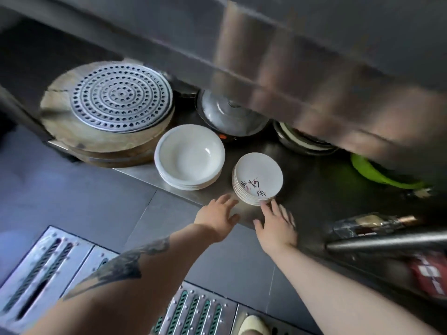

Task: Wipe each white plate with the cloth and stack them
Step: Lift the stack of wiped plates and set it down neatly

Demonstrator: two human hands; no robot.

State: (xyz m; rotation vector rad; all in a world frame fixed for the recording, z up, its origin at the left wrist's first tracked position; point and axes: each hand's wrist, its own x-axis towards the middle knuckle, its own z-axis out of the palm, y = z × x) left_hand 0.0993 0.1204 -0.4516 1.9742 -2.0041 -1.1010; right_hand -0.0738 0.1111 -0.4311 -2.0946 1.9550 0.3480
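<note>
Step in hand looked like the fetch: both hands were reaching down to a low steel shelf [302, 165] for the small-plate stack [257, 178], w/ no plate lifted yet and no cloth anywhere in view. So, by my read, wiping hadn't begun.

The left hand [217, 215] was empty, fingers spread wide, hovering just beside the stack at its 7 o'clock, not quite touching. The right hand [275, 226] was also empty and open, its fingertips [272, 206] at or just under the stack's near rim at 5 o'clock (contact too close to call).

Next move prob. calls for both hands to bracket the stack from either side and get fingers under the bottom plate, lifting level so the pile doesn't slide. Or just peel off the top plate.

The stack sat near the front edge of the shelf, approx. centre frame. Its plates were small, white and shallow, maybe eight or so deep, neatly aligned. The top one carried brush-style characters in black and red near its near rim.

At 10 o'clock from it, apart, sat a second pile: the larger white deep plates [189, 155], glossy and unmarked. A perforated metal steamer tray [121, 99] lay further off at 10 o'clock on a round wooden board [96, 139].
</note>
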